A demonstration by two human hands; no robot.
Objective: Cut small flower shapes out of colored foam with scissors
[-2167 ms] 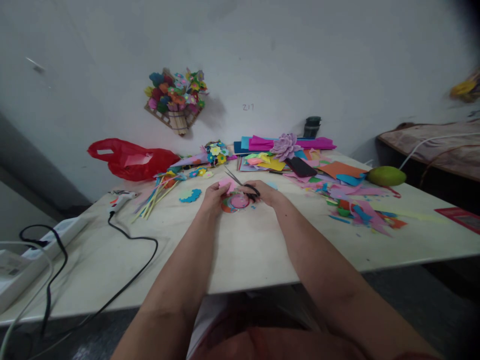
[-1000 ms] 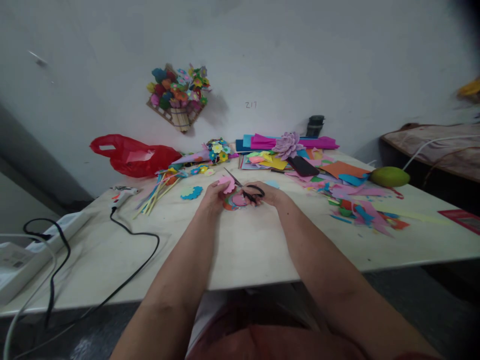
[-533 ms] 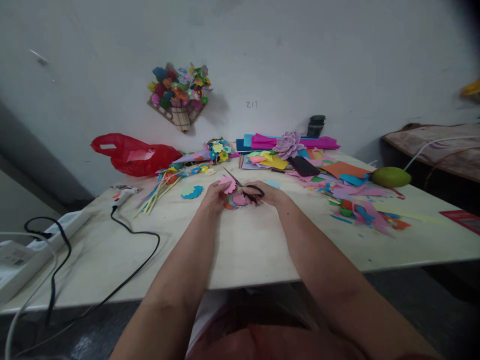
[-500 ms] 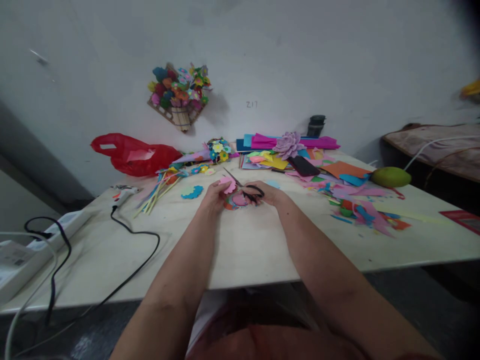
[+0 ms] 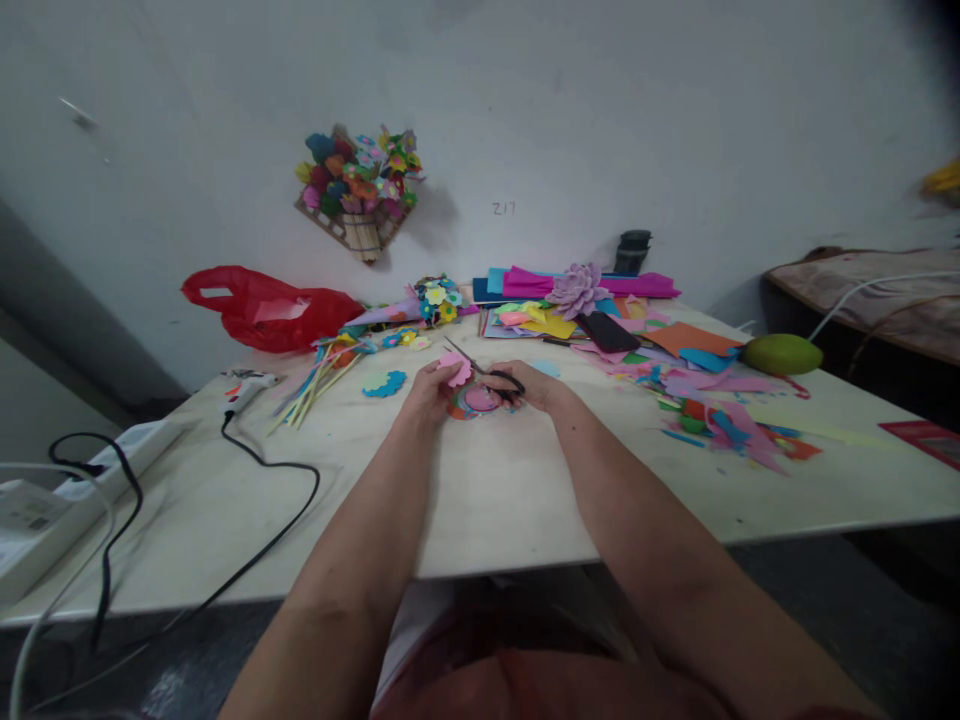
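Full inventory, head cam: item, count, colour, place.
table: 1, cream, centre
scalloped piece: 1, pink, in left hand
scissors: 1, black handles, in right hand
round pieces: several, mixed, centre
scalloped cutout: 1, blue, left of centre
strips: several, mostly yellow, left
glue gun: 1, white, left
power strip: 1, white, left edge
cables: several, black and white, left
plastic bag: 1, red, back left
bouquets: 2, multicoloured, wall and table back
sheets and scraps: many, mixed, back and right
slab: 1, black, among sheets
large flower: 1, lilac, on sheets
container: 1, dark, back right
fruit: 1, green, right
card: 1, red, right edge
left hand: 1, bare, centre
right hand: 1, bare, centre
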